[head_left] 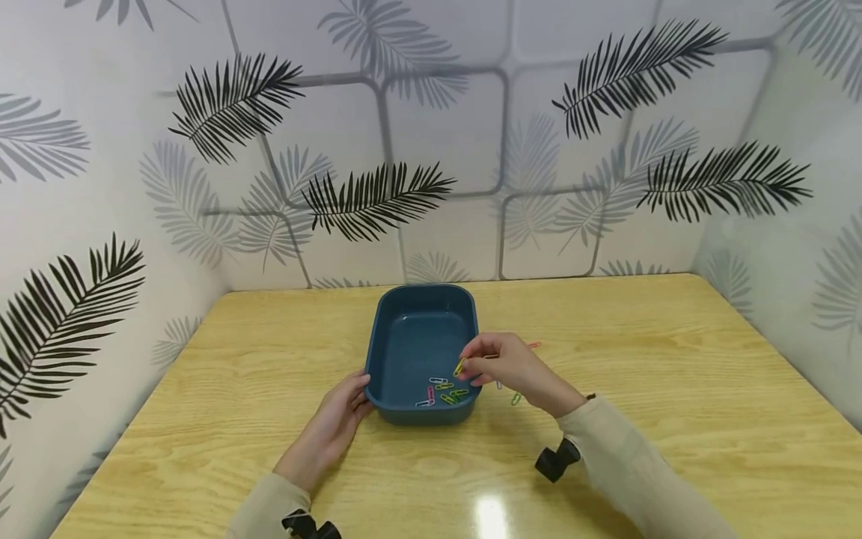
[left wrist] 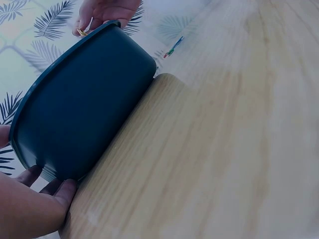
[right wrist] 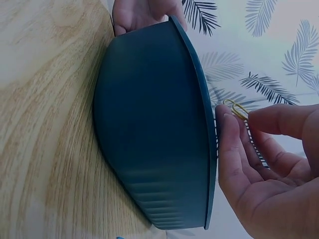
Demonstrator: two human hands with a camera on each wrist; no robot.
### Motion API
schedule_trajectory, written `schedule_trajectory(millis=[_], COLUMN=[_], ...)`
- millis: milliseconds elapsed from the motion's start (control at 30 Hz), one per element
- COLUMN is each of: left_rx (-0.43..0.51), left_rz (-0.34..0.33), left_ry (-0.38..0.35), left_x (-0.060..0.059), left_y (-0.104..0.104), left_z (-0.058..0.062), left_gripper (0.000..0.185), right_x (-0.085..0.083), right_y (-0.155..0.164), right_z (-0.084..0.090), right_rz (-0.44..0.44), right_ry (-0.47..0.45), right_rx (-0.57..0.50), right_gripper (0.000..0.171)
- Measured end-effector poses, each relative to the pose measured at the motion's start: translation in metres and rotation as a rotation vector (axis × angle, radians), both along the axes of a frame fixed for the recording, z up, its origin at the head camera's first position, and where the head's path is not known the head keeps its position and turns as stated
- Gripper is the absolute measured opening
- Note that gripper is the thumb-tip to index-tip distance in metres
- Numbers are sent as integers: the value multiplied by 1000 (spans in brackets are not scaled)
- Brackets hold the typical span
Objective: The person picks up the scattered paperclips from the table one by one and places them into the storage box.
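A dark blue plastic bin (head_left: 420, 340) stands on the wooden table, with several coloured paper clips (head_left: 444, 386) lying at its near end. My right hand (head_left: 501, 367) is over the bin's right rim, pinching a yellow paper clip (head_left: 460, 367) between thumb and fingers. In the right wrist view this yellow clip (right wrist: 236, 108) sticks out past the fingertips, beside the rim. With my left hand (head_left: 337, 419) I hold the bin's near left corner, thumb at the rim and fingers against the outer wall. The left wrist view shows those fingers (left wrist: 32, 174) low on the wall.
Right of the bin lie a few loose clips, among them a green one (head_left: 516, 398) and a red one (head_left: 535, 345), partly hidden by my right hand. A leaf-patterned wall (head_left: 444, 150) borders the wooden table (head_left: 606, 337) at the back and sides.
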State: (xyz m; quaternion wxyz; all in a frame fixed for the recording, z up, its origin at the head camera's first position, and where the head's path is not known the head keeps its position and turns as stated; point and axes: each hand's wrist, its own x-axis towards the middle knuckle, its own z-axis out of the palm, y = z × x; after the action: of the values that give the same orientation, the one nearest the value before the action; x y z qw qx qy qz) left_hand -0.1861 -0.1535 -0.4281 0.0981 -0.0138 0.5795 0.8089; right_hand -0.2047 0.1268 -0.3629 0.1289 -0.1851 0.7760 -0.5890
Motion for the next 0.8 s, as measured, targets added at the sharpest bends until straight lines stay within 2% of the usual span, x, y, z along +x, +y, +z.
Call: schedule_trajectory(millis=[800], left_rx=[4], left_rz=[-5], left_ry=[3], left_x=[1], left_y=[0], left_z=[1], left_gripper=[52], right_x=[1], right_y=[0], right_z=[1], right_rz=[5], right_ry=[11], right_rx=[1], right_gripper=[13])
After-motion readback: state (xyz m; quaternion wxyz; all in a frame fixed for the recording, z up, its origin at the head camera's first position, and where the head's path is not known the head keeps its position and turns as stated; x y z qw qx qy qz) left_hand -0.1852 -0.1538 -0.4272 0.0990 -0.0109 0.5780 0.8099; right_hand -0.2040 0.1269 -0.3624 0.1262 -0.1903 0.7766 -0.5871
